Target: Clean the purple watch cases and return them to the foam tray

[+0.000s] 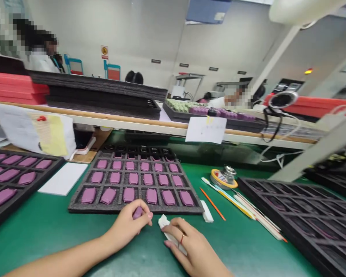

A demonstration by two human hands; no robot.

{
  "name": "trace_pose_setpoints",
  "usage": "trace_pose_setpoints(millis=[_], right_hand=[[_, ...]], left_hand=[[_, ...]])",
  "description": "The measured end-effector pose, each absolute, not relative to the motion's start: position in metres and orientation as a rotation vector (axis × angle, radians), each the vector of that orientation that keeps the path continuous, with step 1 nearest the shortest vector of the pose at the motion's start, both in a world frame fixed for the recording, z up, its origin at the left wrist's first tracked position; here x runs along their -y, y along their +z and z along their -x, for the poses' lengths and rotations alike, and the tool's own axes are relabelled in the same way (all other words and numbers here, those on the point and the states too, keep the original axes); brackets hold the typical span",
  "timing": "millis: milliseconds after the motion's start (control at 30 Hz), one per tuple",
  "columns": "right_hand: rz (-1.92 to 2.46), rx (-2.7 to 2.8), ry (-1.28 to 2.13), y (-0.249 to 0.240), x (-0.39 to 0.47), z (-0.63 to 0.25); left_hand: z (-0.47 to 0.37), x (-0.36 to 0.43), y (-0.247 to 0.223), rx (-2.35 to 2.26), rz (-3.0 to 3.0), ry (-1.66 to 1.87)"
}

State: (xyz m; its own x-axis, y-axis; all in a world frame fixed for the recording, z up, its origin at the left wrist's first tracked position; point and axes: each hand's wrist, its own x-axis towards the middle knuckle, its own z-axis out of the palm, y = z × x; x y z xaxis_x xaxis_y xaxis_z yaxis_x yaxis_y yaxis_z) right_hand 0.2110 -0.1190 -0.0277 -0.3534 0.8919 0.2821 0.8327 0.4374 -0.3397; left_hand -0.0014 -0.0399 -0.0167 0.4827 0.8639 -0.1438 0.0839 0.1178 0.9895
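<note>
My left hand (132, 223) is closed around a small purple piece (137, 212), which looks like those in the tray; most of it is hidden by my fingers. Just to the right, my right hand (190, 242) pinches a white cloth or tissue (163, 221) between thumb and fingers. The two hands are a short way apart above the green mat. Directly beyond them lies a black foam tray (119, 207) whose compartments hold several purple rounded pieces (128, 195). Dark pieces fill its far row.
On the right lie an orange stick (212, 204), a toothbrush (227, 198), a roll of tape (223, 179) and another foam tray (300, 219). A tray of purple pieces (7, 174) stands left, beside a white card (63, 179). A loaded shelf (127, 122) crosses behind.
</note>
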Motion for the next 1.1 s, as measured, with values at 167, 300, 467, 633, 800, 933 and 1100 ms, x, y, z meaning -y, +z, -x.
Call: trace_pose_setpoints(millis=[167,300,467,633,800,933,1100], right_hand=[[1.740,2.098,0.017,-0.042,0.120,-0.260],[1.929,1.956,-0.136,-0.051,0.115,-0.307],[2.112,1.758,-0.321,-0.047,0.102,-0.355],[2.064,1.734,-0.375,-0.029,0.080,-0.355],[1.824,1.922,-0.277,-0.012,0.049,-0.313],[1.463,2.146,-0.150,0.021,0.052,-0.245],[0.957,2.448,0.049,0.052,0.071,-0.171]], left_hand=[[0.003,0.040,-0.014,-0.935,-1.436,0.633],[0.003,0.042,-0.014,-0.932,-1.473,0.609],[0.002,0.042,-0.016,-0.935,-1.385,0.596],[0.001,0.045,-0.012,-0.894,-1.140,0.627],[0.005,0.042,0.004,-0.860,-1.145,0.628],[0.009,0.037,0.011,-0.865,-1.127,0.597],[0.013,0.030,0.007,-0.707,-0.815,0.631]])
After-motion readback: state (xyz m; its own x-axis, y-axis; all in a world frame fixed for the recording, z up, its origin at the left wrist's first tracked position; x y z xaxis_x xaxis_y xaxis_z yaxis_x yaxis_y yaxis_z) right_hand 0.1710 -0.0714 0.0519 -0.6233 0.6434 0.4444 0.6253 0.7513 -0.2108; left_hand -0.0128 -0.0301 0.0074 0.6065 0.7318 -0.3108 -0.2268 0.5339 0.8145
